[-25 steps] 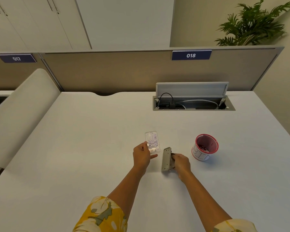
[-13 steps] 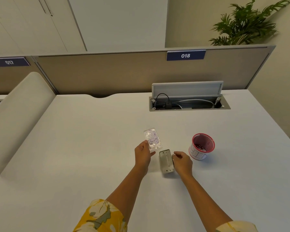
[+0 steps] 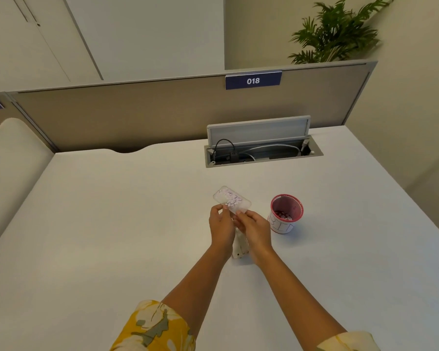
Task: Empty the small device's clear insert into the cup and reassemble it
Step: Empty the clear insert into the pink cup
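A clear flat insert (image 3: 230, 200) with small pale purple bits inside is held above the white desk (image 3: 112, 224). My left hand (image 3: 221, 225) grips its near left edge and my right hand (image 3: 254, 228) grips its near right corner. Below my hands the small grey device (image 3: 240, 247) lies flat on the desk, mostly hidden by my right hand. To the right stands a red-rimmed white cup (image 3: 286, 213) with several small bits at its bottom, apart from both hands.
An open cable hatch (image 3: 261, 148) with its lid raised sits in the desk at the back. A beige partition (image 3: 137, 117) with an 018 sign runs behind it. A rounded cream panel (image 3: 13, 160) borders the desk's left side.
My right hand let go of the grey device, which now lies flat, and moved up onto the clear insert. The insert has tilted toward the right.
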`<state>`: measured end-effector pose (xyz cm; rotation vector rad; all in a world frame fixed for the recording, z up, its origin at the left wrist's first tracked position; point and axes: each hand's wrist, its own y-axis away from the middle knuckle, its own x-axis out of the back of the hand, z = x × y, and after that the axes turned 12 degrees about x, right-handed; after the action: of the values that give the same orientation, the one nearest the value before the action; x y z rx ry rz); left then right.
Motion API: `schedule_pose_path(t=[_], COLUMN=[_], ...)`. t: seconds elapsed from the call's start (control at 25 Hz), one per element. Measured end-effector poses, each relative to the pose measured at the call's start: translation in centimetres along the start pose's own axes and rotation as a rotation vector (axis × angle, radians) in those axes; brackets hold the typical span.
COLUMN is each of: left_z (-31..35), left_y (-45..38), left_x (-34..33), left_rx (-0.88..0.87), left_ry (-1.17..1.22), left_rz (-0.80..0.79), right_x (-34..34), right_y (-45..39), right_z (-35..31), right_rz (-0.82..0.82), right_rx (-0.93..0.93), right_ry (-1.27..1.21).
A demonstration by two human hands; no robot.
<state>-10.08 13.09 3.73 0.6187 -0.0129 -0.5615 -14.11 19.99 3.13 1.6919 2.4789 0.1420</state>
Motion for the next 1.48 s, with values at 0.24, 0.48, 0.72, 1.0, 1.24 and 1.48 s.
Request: schedule_pose_path(t=[0.24,0.48,0.72,1.0,1.24,1.48], left_z=[0.1,-0.3,-1.8,-3.0,-3.9,-5.1], left_y=[0.9,1.6,1.7,1.7,0.9,0.0], left_x=[-2.4,-5.0,-6.5,-6.9,-5.8,-4.5], left_rx=[-0.039,-0.142,-0.251,-0.383,-0.531,-0.679], left_ry=[-0.061,-0.222,-0.435,-0.700,-0.978,-1.190], left_rz=[-0.056,-0.144,-0.188,-0.104,-0.181,-0.262], right_x=[2.3,6.6,11.8,14.1,13.4,12.7], right_y=[-1.3,-2.9,-4.1,-3.0,-3.3,-3.2], right_z=[-0.8,-2.4,-3.3,-2.9,-3.3,-2.9], right_rz=[0.109,0.213,0.325,0.378,0.331,0.244], right_rx=[0.060,0.088,0.113,0.151,0.345,0.468], right_ry=[-0.090,-0.087,0.086,0.371,0.693,0.830])
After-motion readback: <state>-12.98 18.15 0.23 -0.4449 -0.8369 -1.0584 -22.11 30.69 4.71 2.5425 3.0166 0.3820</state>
